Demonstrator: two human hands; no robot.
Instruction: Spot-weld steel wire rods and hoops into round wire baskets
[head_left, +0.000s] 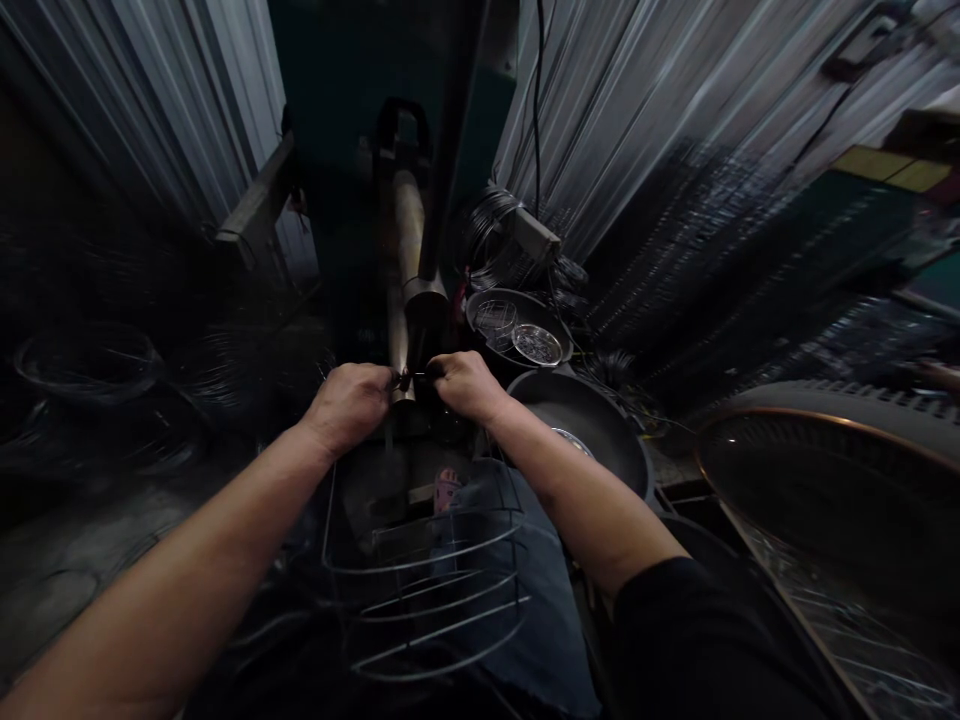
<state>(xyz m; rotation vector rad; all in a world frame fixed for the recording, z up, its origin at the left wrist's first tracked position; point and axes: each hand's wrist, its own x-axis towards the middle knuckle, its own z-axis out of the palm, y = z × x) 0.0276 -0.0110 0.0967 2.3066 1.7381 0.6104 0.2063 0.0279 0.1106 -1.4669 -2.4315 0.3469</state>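
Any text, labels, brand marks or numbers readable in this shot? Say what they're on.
None readable.
Grey box by the wire coil: no legible marking; too dark and blurred to tell.
Yellow panels at upper right: no legible text; too blurred to tell.

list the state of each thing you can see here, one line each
left hand, closed around a small dark metal piece
right hand, closed on the same piece from the other side
wire frame, below the hands, bare rings, no mesh
dark round pan, a shiny metal edge showing inside
shallow pan, holding wire-topped round pieces
wire coil, wound up
copper-rimmed round tray, tilted, dark inside
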